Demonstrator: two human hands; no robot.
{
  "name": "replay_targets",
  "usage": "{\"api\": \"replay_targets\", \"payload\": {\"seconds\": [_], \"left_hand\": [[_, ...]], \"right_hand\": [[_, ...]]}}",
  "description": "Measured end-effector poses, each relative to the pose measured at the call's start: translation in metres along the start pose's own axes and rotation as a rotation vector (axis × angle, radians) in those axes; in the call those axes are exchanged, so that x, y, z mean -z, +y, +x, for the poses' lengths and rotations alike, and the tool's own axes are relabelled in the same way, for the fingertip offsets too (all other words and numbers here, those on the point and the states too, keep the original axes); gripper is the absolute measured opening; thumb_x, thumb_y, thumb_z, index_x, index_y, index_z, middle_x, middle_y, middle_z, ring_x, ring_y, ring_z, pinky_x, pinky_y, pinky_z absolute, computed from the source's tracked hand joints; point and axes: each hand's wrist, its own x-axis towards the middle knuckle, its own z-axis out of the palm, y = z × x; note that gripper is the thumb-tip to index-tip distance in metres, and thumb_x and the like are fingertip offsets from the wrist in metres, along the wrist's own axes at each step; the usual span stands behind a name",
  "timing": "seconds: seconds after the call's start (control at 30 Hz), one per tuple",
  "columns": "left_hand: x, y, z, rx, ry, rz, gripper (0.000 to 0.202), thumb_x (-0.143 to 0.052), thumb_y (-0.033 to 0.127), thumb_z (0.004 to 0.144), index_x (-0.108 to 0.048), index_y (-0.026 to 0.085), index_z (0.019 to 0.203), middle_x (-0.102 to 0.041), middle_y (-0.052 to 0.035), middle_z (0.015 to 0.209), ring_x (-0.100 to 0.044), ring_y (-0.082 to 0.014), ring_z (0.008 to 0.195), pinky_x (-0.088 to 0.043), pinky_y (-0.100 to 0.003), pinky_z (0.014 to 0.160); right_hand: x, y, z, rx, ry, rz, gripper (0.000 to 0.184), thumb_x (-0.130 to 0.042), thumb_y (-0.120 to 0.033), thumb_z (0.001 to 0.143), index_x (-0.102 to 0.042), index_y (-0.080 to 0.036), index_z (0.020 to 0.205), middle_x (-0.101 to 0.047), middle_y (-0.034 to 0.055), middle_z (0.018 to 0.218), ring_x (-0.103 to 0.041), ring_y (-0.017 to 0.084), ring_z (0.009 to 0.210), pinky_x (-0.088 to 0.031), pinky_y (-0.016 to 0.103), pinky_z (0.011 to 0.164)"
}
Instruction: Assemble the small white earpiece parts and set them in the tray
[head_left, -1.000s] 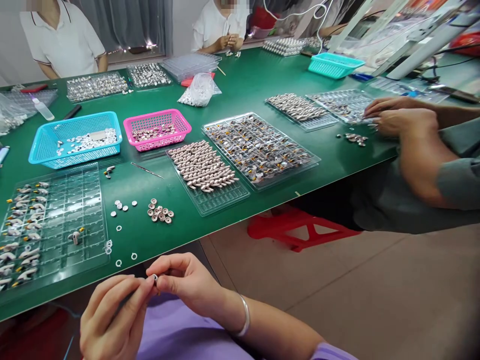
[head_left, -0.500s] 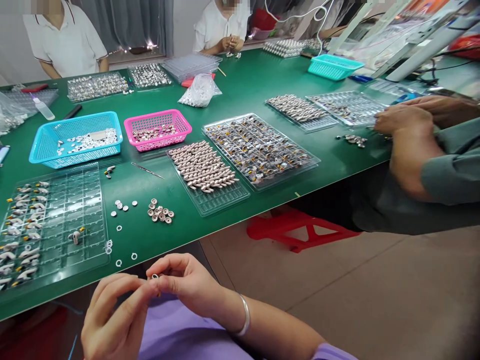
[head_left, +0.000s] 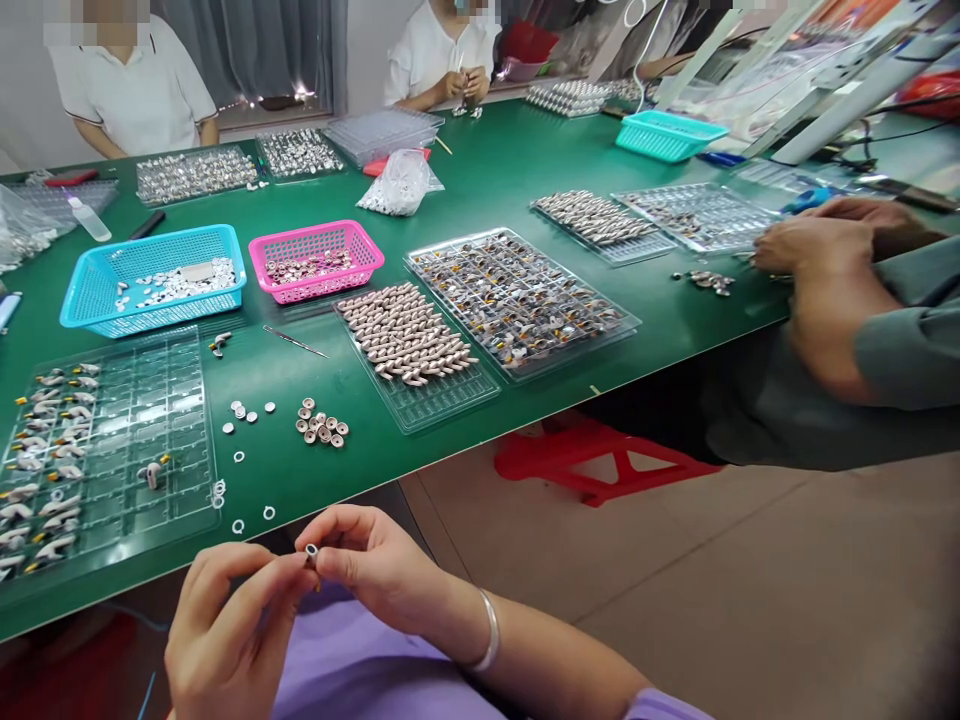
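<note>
In front of my lap, just off the table edge, my left hand (head_left: 236, 620) and my right hand (head_left: 375, 560) meet at the fingertips. Both pinch one small earbud part (head_left: 311, 552), with a pale ring on its top and a bit of yellow below; the fingers cover most of it. Nearby on the table lie thin white rings (head_left: 238, 526), white discs (head_left: 250, 417) and a cluster of round metallic caps (head_left: 321, 430). A clear tray (head_left: 169, 370) on the left carries several earbud parts with yellow tabs (head_left: 71, 440).
Behind these stand a blue basket (head_left: 90, 300) and a pink basket (head_left: 315, 290) of small parts, with tweezers (head_left: 295, 341) in front. Filled trays (head_left: 517, 300) lie at centre. A co-worker's hands (head_left: 817, 240) work at the right; a red stool (head_left: 600, 460) is below the table.
My fingers have shifted slightly around the earbud part, and its pale ring now shows more plainly. Both hands stay in nearly the same place.
</note>
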Motion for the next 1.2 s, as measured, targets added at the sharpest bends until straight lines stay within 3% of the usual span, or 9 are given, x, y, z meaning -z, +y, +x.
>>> {"api": "replay_targets", "payload": {"seconds": [0.1, 0.33, 0.47, 0.6, 0.7, 0.8, 1.0, 1.2], "left_hand": [[-0.001, -0.002, -0.001, 0.081, -0.022, -0.045, 0.027, -0.071, 0.005, 0.080, -0.068, 0.020, 0.102, -0.062, -0.0009, 0.087, -0.061, -0.0122, 0.078, -0.051, -0.021, 0.071], [-0.008, -0.004, -0.009, 0.481, -0.096, -0.336, 0.014, -0.071, 0.021, 0.082, -0.068, 0.027, 0.094, -0.069, 0.0030, 0.080, -0.068, -0.0122, 0.068, -0.057, -0.016, 0.061], [-0.012, -0.003, -0.009, 0.480, -0.124, -0.370, 0.015, -0.074, 0.019, 0.078, -0.069, 0.026, 0.091, -0.069, 0.0035, 0.079, -0.068, -0.0119, 0.067, -0.057, -0.017, 0.062], [-0.012, -0.005, -0.008, 0.444, -0.076, -0.361, 0.015, -0.070, 0.013, 0.081, -0.069, 0.026, 0.087, -0.069, 0.0036, 0.081, -0.066, -0.0107, 0.071, -0.055, -0.015, 0.065], [-0.009, -0.006, -0.008, 0.521, -0.043, -0.421, 0.012, -0.070, 0.015, 0.081, -0.070, 0.026, 0.087, -0.070, 0.0034, 0.082, -0.068, -0.0109, 0.072, -0.056, -0.015, 0.067], [-0.008, -0.007, -0.008, 0.614, -0.067, -0.449, 0.009, -0.071, 0.019, 0.081, -0.072, 0.025, 0.087, -0.073, 0.0025, 0.080, -0.069, -0.0114, 0.067, -0.057, -0.015, 0.065], [-0.004, -0.004, -0.003, 0.670, -0.100, -0.444, 0.007, -0.075, 0.024, 0.077, -0.076, 0.024, 0.085, -0.075, 0.0007, 0.076, -0.069, -0.0132, 0.066, -0.056, -0.016, 0.063], [-0.002, -0.002, 0.001, 0.902, -0.136, -0.719, 0.008, -0.076, 0.028, 0.076, -0.075, 0.021, 0.080, -0.073, -0.0018, 0.077, -0.069, -0.0165, 0.068, -0.058, -0.023, 0.065]], "right_hand": [[0.000, -0.004, 0.001, 0.014, 0.004, -0.045, 0.033, -0.091, -0.031, 0.060, -0.068, -0.014, 0.077, -0.067, -0.0022, 0.069, -0.061, 0.008, 0.062, -0.048, 0.022, 0.064], [-0.003, -0.009, 0.005, 0.117, 0.100, -0.130, 0.033, -0.089, -0.030, 0.063, -0.063, -0.016, 0.077, -0.061, -0.0050, 0.068, -0.055, 0.006, 0.059, -0.046, 0.018, 0.059], [-0.005, -0.005, 0.006, 0.156, 0.116, -0.157, 0.031, -0.089, -0.029, 0.064, -0.062, -0.016, 0.075, -0.063, -0.0040, 0.071, -0.057, 0.007, 0.063, -0.048, 0.018, 0.062], [-0.002, -0.007, 0.004, 0.144, 0.019, -0.156, 0.031, -0.086, -0.036, 0.068, -0.068, -0.016, 0.083, -0.067, -0.0013, 0.078, -0.061, 0.008, 0.070, -0.050, 0.021, 0.070], [0.003, -0.013, 0.002, 0.092, -0.078, -0.183, 0.035, -0.082, -0.040, 0.073, -0.072, -0.015, 0.095, -0.070, 0.0013, 0.086, -0.062, 0.008, 0.076, -0.050, 0.021, 0.076], [0.008, -0.017, 0.001, 0.021, -0.122, -0.198, 0.034, -0.083, -0.033, 0.073, -0.072, -0.015, 0.099, -0.070, 0.0008, 0.085, -0.062, 0.006, 0.071, -0.050, 0.020, 0.072], [0.011, -0.011, 0.003, -0.036, -0.096, -0.121, 0.036, -0.089, -0.026, 0.064, -0.070, -0.016, 0.093, -0.070, -0.0008, 0.078, -0.066, 0.009, 0.066, -0.055, 0.023, 0.067], [0.006, -0.002, 0.002, 0.016, -0.008, -0.066, 0.038, -0.090, -0.029, 0.062, -0.068, -0.015, 0.089, -0.068, -0.0020, 0.074, -0.065, 0.009, 0.063, -0.056, 0.024, 0.065]]}}
